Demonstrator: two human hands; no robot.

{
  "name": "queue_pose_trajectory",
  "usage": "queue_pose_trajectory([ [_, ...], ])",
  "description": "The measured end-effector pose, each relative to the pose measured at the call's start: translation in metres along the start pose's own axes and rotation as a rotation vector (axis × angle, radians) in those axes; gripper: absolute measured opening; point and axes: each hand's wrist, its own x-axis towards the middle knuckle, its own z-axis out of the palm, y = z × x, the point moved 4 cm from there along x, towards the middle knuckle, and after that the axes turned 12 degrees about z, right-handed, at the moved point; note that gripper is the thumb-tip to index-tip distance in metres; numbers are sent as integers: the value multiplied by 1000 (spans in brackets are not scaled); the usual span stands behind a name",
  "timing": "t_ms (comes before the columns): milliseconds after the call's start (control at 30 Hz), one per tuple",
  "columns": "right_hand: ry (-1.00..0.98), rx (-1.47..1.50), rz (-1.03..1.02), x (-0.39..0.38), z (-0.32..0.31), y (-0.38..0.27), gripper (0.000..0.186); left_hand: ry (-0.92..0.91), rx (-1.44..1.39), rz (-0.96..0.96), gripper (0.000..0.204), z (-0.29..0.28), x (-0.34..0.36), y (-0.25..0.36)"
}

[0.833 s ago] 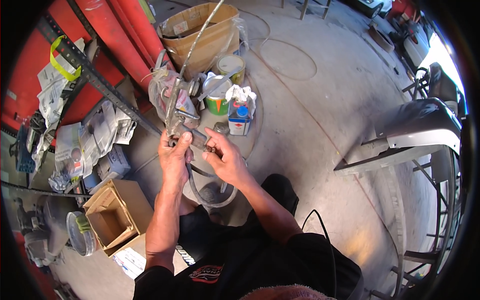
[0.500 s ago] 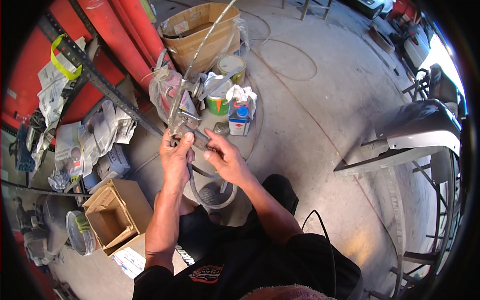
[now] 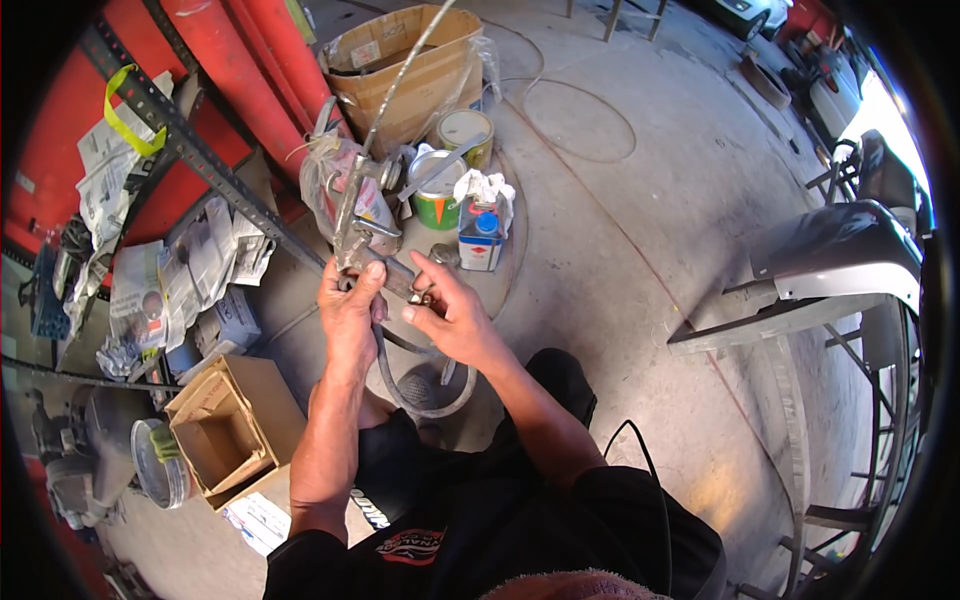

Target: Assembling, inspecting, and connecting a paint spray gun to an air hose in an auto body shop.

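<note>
A worn grey metal tool, looking like a spray gun (image 3: 378, 262), is tilted in front of me, with a thin lever and a round metal part farther up. My left hand (image 3: 350, 312) is closed around its lower left side, thumb pressed on top. At the lower right end of its handle, my right hand (image 3: 452, 312) has thumb and fingers around a small metal fitting (image 3: 422, 297), index finger stretched out. A long, pale, speckled rod or line (image 3: 405, 75) runs up from the tool. Below my hands a grey hose (image 3: 425, 410) hangs in a loop.
Beyond the tool stand a green-labelled paint can (image 3: 437, 208), a blue-capped solvent can (image 3: 481, 245) with crumpled paper, and a large cardboard box (image 3: 410, 70). An open carton (image 3: 225, 440) is at left. A perforated black bar (image 3: 215, 170) slants past. Dark body panels (image 3: 835, 245) are at right.
My right hand has shifted slightly down at the handle's end, and the metal fitting between its fingers shows more clearly. The tool has tilted a little; my left hand keeps its hold.
</note>
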Motion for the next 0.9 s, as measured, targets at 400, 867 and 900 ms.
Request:
queue_pose_trajectory([
  [400,-152,180,217,7,-3,18,51,-12,13,-17,30,6,-1,1],
  [867,-189,199,230,7,0,24,53,-17,37,-38,29,0,0,-2],
  [900,-153,127,173,7,-2,20,53,-6,30,-33,30,1,1,-2],
])
